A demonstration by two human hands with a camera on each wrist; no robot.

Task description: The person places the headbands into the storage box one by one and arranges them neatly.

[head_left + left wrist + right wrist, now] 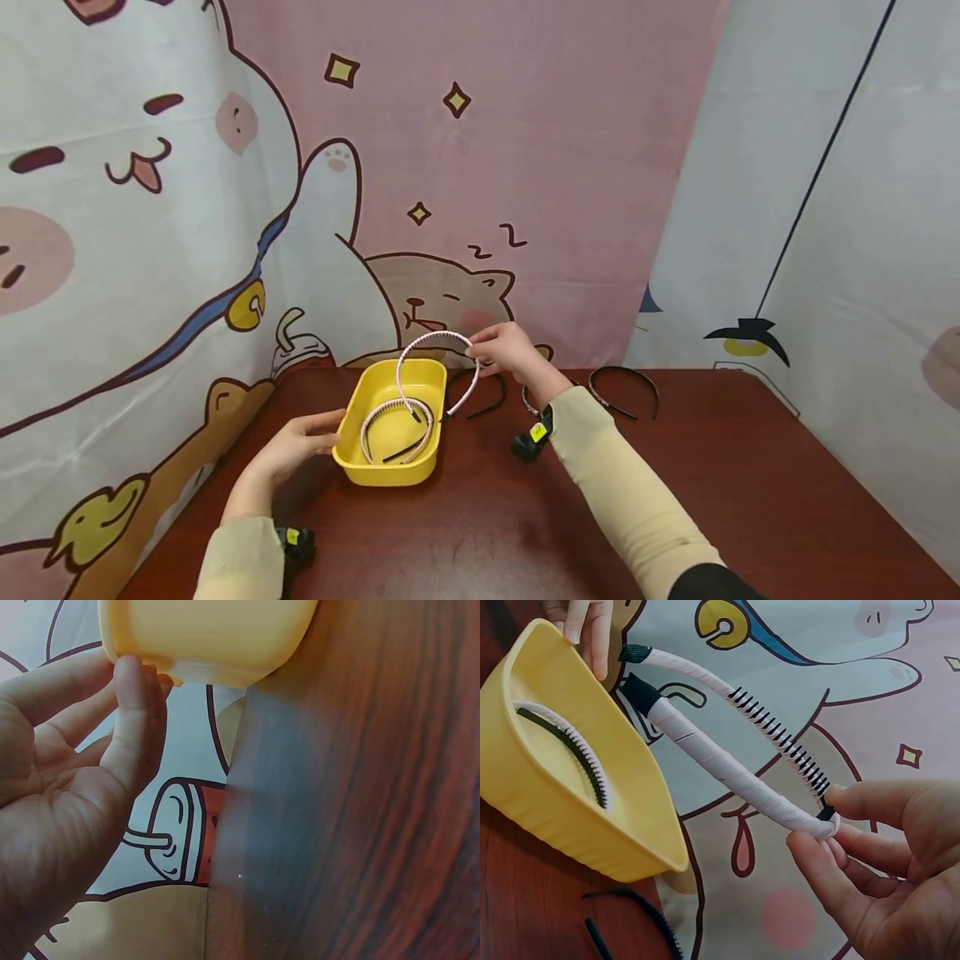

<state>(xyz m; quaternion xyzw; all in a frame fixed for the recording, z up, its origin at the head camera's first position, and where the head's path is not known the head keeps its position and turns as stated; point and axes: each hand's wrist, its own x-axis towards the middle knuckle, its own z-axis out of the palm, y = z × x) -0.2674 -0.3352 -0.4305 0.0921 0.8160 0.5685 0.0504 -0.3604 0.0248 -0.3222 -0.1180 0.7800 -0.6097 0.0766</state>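
Observation:
In the head view, my right hand (508,348) pinches a pale pink headband (402,367) by its curved band, raised over the right side of a yellow plastic basin (386,476). The right wrist view shows this headband wrapped in ribbon, with black end tips and a row of dark teeth inside. Thumb and fingertips of my right hand (885,855) meet at its bend. My left hand (296,446) holds the basin's left rim, thumb and fingers at the edge. Inside the basin lie another pale headband (562,720) and a dark one (574,754).
On the brown table (480,533), a black headband (495,400) lies right of the basin. A patterned headband (527,400) is partly hidden behind my right forearm. Another dark headband (626,368) lies farther right. A cartoon-printed curtain (570,167) hangs at the table's back edge.

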